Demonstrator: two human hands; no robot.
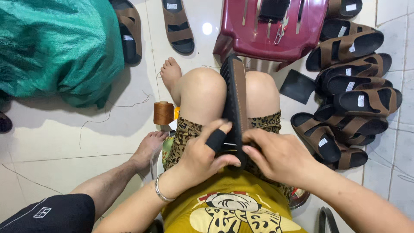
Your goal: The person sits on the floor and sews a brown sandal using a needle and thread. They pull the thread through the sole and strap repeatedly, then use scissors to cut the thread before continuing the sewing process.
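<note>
Together both hands, left [202,151] and right [280,157], grip a sandal sole [235,101] wedged between knees, apparently stitching.

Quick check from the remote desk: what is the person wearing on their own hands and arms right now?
Both forearms are bare, no sleeves in view. The left hand has a black fabric finger guard wrapped round its index finger, and a thin silver metal bangle circles the left wrist. The right hand shows no glove, ring or band.

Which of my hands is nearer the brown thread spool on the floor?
Left. Your left hand holds the sandal sole on the side toward the thread spool; your right hand is on the sole's far side, farther away.
</note>
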